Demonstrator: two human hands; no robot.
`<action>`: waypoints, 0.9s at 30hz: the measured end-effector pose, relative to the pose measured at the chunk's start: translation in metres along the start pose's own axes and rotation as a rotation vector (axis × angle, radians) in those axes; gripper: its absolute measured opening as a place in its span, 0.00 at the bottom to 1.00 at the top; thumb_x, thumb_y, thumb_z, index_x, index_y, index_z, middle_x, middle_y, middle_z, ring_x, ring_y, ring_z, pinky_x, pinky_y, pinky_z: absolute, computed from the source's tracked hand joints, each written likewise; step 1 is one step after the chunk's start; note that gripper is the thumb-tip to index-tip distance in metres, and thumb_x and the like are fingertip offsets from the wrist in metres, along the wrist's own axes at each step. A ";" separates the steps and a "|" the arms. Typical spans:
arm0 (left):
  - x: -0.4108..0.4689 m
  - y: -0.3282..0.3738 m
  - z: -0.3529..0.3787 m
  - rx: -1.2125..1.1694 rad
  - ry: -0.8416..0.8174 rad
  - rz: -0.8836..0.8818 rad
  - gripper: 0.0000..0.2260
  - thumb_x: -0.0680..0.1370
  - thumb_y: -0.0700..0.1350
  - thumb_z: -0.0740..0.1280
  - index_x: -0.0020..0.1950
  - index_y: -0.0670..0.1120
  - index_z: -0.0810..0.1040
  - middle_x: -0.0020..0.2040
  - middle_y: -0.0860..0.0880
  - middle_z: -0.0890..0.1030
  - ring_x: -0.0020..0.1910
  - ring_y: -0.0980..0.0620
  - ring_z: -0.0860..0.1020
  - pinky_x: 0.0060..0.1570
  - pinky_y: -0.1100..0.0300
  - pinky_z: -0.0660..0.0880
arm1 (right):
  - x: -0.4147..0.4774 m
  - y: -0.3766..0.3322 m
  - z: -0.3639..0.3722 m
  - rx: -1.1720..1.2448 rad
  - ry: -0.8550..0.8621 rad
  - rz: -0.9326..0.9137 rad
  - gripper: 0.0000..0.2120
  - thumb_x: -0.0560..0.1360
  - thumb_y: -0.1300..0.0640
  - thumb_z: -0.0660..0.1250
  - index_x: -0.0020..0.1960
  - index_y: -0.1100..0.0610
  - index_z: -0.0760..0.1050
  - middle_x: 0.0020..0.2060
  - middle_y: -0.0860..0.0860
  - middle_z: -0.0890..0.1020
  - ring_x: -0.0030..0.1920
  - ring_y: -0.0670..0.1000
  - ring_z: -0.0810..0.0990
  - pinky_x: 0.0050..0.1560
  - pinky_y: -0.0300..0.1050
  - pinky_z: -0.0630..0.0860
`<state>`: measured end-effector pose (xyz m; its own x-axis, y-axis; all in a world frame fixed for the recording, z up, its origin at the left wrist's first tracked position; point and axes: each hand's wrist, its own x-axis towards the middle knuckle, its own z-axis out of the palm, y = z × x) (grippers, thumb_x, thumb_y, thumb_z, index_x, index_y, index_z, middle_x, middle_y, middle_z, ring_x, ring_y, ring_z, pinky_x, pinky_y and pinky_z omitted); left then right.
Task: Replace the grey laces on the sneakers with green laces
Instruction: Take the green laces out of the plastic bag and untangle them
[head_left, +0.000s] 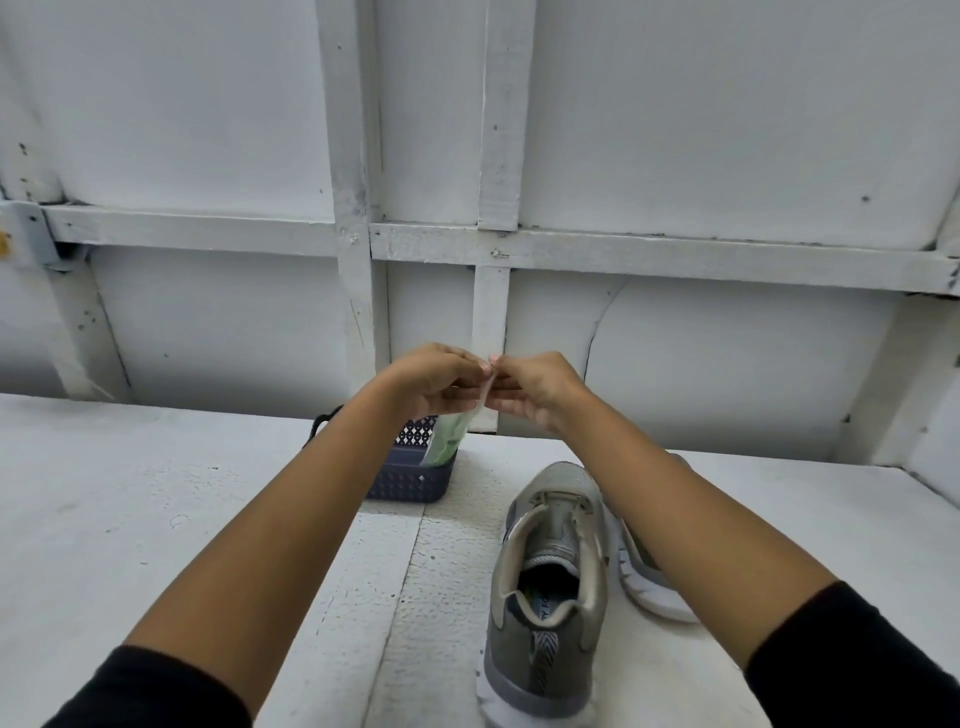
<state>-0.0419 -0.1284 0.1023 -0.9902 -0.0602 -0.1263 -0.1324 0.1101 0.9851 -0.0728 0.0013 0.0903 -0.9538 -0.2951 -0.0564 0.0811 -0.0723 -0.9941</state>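
Head camera: both arms reach out over the white table (156, 493), and the left hand (434, 387) and right hand (535, 392) meet at centre, each pinching the top edge of a clear packet of green laces (445, 441) between thumb and fingertips. The packet hangs toward 7 o'clock from the hands, in front of a dark blue basket (410, 480). Down at 5 o'clock a grey sneaker (550, 587) stands upright with its heel toward the camera, and just beside it at 3 o'clock a second sneaker (649, 577) lies on its side under the right forearm, white sole showing.
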 end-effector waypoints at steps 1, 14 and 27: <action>-0.002 -0.001 0.005 -0.015 -0.006 -0.002 0.05 0.77 0.37 0.66 0.41 0.42 0.76 0.37 0.46 0.78 0.34 0.52 0.76 0.30 0.63 0.77 | -0.004 0.001 -0.003 0.030 0.000 -0.006 0.09 0.78 0.65 0.63 0.48 0.72 0.75 0.38 0.61 0.80 0.37 0.56 0.81 0.38 0.45 0.81; -0.006 -0.010 0.031 -0.122 0.308 0.070 0.04 0.81 0.34 0.57 0.51 0.37 0.71 0.45 0.40 0.75 0.40 0.47 0.79 0.33 0.60 0.81 | -0.022 0.024 -0.054 -0.118 0.210 -0.022 0.08 0.76 0.70 0.59 0.39 0.65 0.71 0.33 0.60 0.79 0.29 0.51 0.81 0.33 0.40 0.81; -0.019 -0.017 0.053 0.121 -0.063 0.313 0.08 0.81 0.42 0.60 0.45 0.43 0.77 0.39 0.48 0.79 0.38 0.52 0.79 0.40 0.58 0.76 | -0.034 0.013 -0.055 -0.283 -0.010 -0.061 0.17 0.77 0.73 0.54 0.57 0.62 0.76 0.42 0.56 0.81 0.39 0.56 0.81 0.39 0.52 0.80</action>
<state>-0.0230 -0.0767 0.0814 -0.9840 0.0557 0.1692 0.1775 0.2303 0.9568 -0.0556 0.0632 0.0743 -0.9513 -0.3083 0.0034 -0.0614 0.1784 -0.9820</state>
